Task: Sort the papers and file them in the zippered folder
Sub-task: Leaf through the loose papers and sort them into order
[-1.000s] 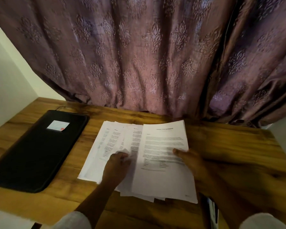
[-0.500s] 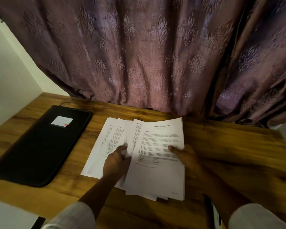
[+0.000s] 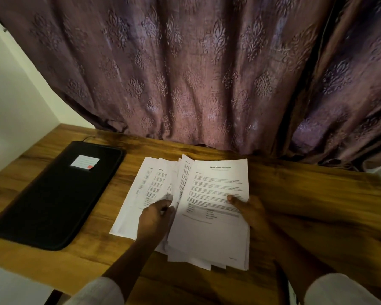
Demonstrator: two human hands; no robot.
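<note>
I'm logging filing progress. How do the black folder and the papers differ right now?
The folder is black and looks closed; the papers are white printed sheets, loosely fanned. The folder lies untouched on the left; the papers lie mid-table, the left hand pinching some sheets, the right hand with its thumb on the top page. Both rest on the wooden table.

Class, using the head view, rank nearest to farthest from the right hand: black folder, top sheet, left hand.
1. top sheet, touching the right hand.
2. left hand, on the fanned papers leftward.
3. black folder, far left on the table.
</note>
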